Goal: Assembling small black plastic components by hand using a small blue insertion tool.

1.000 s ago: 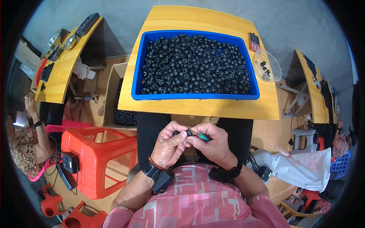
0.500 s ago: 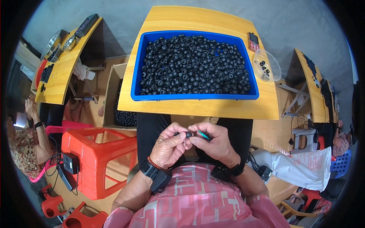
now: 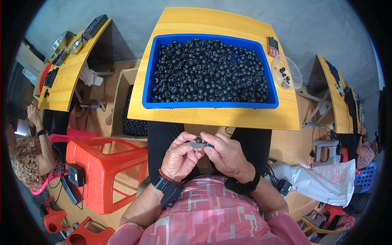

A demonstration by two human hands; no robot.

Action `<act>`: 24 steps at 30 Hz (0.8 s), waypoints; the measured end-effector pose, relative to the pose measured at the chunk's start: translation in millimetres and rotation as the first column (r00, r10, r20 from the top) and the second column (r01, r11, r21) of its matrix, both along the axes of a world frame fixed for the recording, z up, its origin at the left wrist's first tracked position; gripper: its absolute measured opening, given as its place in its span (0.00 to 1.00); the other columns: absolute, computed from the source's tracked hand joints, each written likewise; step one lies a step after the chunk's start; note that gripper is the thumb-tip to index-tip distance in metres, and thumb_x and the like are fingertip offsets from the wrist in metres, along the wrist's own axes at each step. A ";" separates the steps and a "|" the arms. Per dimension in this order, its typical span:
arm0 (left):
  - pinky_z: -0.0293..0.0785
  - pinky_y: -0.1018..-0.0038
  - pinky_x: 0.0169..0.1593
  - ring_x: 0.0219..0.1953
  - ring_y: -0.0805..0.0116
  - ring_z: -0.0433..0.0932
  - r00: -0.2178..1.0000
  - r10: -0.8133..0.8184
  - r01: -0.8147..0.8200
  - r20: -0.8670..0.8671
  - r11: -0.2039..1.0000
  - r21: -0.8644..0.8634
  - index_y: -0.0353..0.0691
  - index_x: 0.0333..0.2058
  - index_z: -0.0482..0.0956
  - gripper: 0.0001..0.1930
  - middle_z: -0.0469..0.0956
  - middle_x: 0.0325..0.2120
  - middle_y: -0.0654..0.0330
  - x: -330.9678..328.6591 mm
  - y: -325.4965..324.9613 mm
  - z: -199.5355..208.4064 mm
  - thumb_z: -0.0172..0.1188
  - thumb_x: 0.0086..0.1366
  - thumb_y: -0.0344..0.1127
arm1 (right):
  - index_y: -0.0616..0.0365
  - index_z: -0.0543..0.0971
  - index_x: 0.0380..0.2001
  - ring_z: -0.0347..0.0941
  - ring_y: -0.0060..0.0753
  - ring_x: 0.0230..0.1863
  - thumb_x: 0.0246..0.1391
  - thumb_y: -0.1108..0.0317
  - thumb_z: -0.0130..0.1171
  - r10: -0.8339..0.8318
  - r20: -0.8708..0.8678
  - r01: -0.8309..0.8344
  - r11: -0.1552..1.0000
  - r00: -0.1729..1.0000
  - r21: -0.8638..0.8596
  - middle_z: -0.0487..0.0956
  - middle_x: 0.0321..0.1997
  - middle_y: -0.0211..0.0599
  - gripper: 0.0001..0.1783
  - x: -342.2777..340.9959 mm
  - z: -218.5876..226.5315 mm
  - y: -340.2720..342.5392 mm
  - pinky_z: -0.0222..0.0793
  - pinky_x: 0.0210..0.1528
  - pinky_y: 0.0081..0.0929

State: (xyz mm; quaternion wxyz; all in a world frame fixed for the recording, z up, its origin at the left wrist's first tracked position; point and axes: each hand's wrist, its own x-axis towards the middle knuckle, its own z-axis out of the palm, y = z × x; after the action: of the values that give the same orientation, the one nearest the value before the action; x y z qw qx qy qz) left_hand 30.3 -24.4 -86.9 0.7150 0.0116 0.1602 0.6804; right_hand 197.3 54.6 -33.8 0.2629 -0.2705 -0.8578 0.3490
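Observation:
Over my lap, my left hand [image 3: 178,160] pinches a small round black part [image 3: 199,139] between its fingertips. My right hand [image 3: 231,158] is closed on a small knife [image 3: 197,145]; a flat grey blade shows, with a bit of green handle at the fingers. The blade lies across the near side of the black part, reaching toward the left thumb. Whether it cuts into the part is too small to tell. Beyond my hands, a blue tray [image 3: 212,105] heaped with the same round black parts stands on the yellow table [image 3: 216,118].
A clear plastic bowl [image 3: 297,72] with several black parts sits right of the tray, near a red phone [image 3: 272,46]. An open cardboard box [image 3: 118,110] of black parts stands left, beside an orange stool [image 3: 92,175]. Other people [image 3: 30,163] sit at both sides.
The knife has turned, so its grey blade now shows across the black part. The part has tipped up slightly between the fingers, and my right hand has shifted a little left.

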 end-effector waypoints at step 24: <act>0.76 0.71 0.41 0.37 0.65 0.79 1.000 -0.007 0.008 0.030 0.999 -0.034 0.37 0.39 0.77 0.06 0.79 0.38 0.51 1.5 0.9 5.9 0.55 0.66 0.23 | 0.64 0.78 0.45 0.77 0.30 0.35 0.57 0.71 0.61 -0.102 -0.211 0.029 0.946 0.972 -0.324 0.80 0.34 0.40 0.14 -1.3 -5.0 0.9 0.72 0.39 0.24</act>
State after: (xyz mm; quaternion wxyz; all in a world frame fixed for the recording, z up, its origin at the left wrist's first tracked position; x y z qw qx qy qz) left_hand 31.7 -23.5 -81.0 0.7200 -0.0102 0.1612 0.6750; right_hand 196.0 55.4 -38.8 0.3227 -0.2966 -0.7455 0.5022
